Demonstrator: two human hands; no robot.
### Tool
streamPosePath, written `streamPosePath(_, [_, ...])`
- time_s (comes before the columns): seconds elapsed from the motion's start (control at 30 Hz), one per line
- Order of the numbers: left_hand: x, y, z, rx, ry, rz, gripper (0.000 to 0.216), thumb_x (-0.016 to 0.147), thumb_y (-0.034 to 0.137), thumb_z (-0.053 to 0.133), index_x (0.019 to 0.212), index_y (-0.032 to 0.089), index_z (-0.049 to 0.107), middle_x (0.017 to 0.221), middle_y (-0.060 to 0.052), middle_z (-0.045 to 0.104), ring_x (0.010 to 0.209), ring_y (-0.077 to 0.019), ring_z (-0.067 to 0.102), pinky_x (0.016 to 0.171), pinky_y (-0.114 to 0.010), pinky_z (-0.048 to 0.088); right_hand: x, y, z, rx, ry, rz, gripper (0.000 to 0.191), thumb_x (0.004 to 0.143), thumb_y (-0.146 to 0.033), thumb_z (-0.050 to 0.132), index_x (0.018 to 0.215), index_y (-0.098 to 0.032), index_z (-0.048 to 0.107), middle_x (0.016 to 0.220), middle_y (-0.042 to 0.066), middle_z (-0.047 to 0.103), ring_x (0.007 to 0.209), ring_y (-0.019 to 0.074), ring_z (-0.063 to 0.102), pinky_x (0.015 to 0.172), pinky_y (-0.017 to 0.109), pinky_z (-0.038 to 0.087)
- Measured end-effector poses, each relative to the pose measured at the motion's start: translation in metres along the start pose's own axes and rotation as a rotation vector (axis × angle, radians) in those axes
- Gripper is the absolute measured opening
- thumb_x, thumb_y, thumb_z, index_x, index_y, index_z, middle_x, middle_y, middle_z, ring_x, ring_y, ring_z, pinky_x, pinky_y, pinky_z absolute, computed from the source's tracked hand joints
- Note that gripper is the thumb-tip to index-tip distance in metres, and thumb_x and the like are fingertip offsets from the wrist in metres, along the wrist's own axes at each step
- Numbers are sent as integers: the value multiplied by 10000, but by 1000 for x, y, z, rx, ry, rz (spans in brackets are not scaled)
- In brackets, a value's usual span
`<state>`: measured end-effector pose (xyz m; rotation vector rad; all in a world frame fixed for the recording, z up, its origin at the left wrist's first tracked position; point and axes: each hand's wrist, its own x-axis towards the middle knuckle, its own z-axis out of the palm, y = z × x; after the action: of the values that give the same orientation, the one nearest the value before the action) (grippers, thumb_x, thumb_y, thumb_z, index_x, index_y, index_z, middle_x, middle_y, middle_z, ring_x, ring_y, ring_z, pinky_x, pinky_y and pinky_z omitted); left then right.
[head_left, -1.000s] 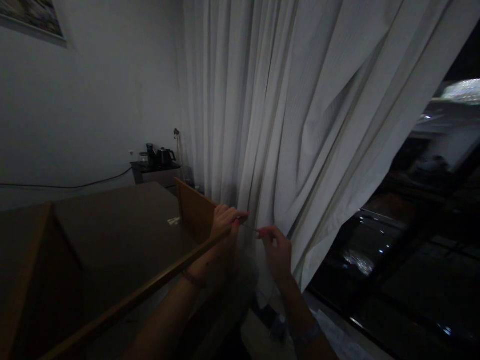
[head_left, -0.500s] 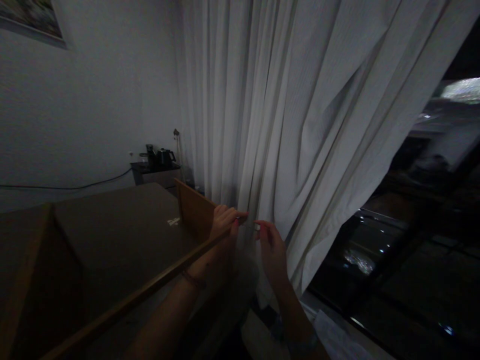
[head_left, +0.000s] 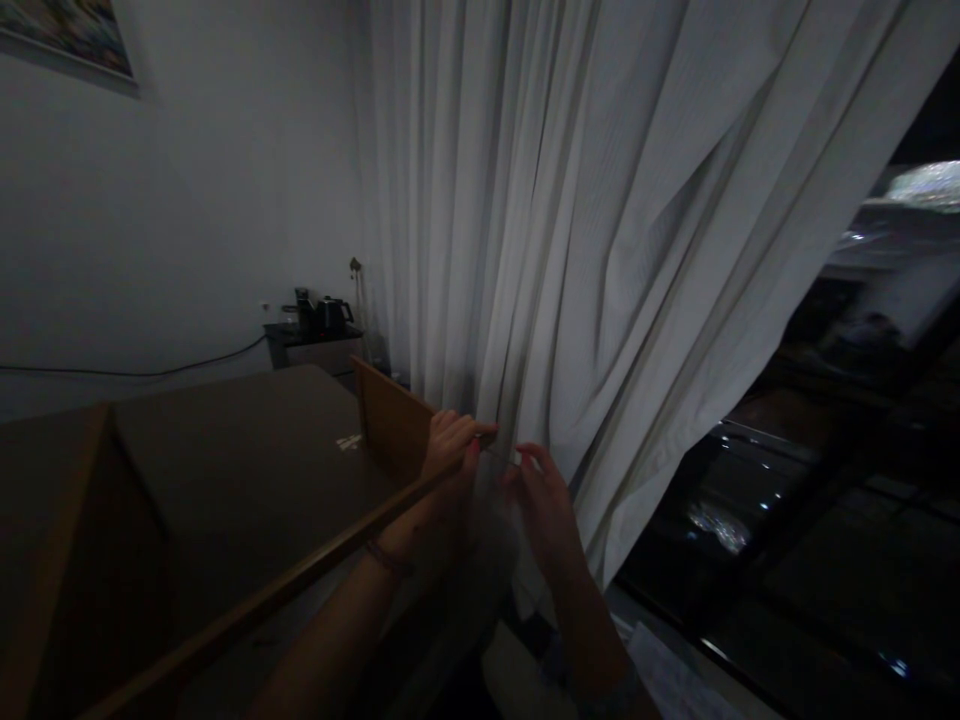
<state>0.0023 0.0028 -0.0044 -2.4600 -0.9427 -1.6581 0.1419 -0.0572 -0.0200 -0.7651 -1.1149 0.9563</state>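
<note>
Low against the white curtain [head_left: 600, 250], I saw my left hand [head_left: 450, 450] resting on a wooden rail [head_left: 300, 580], its fingers pinching one end of a thin strand [head_left: 501, 453]. My right hand [head_left: 546, 505] pinched the other end, fingers pressed together. Farther back, left of the curtain, stood a kettle [head_left: 330, 313].
</note>
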Motion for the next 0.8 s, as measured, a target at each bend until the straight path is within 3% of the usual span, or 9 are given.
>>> streamPosePath(0.2, [0,-3,1,-11,-15,-8,396,933,311,259,951,229,647,788,-45,687,788,-219,542,839,-403,365,0,16,0,-88,-18,-141,349,930,-531,455,913,-228,627,891,54,729,854,178,689,790,330,543])
streamPosePath(0.37, [-1,-4,3,-14,8,4,421,940,321,243,953,221,652,766,-46,679,766,-215,537,823,-403,364,0,17,-6,-175,-96,-262,306,925,-493,495,1045,-249,634,1031,62,724,940,187,674,826,342,529])
streamPosePath(0.53, [-1,-2,2,-15,-3,-8,415,936,339,249,929,226,649,759,-44,674,771,-216,534,812,-397,367,1,13,-12,-294,-178,-311,253,858,-480,608,904,-246,692,895,40,729,791,173,649,743,310,519])
streamPosePath(0.7, [0,-2,2,-5,5,-12,428,941,346,236,924,228,647,743,-42,662,769,-216,528,813,-397,362,7,11,-9,-376,-7,-406,314,874,-477,576,729,-216,674,759,18,652,753,164,605,711,285,481])
streamPosePath(0.8, [0,-2,2,-17,31,20,434,948,346,235,922,221,649,730,-41,655,747,-212,521,795,-395,357,7,8,-1,-358,103,-331,296,913,-462,509,871,-216,667,690,-9,599,644,136,567,596,246,450])
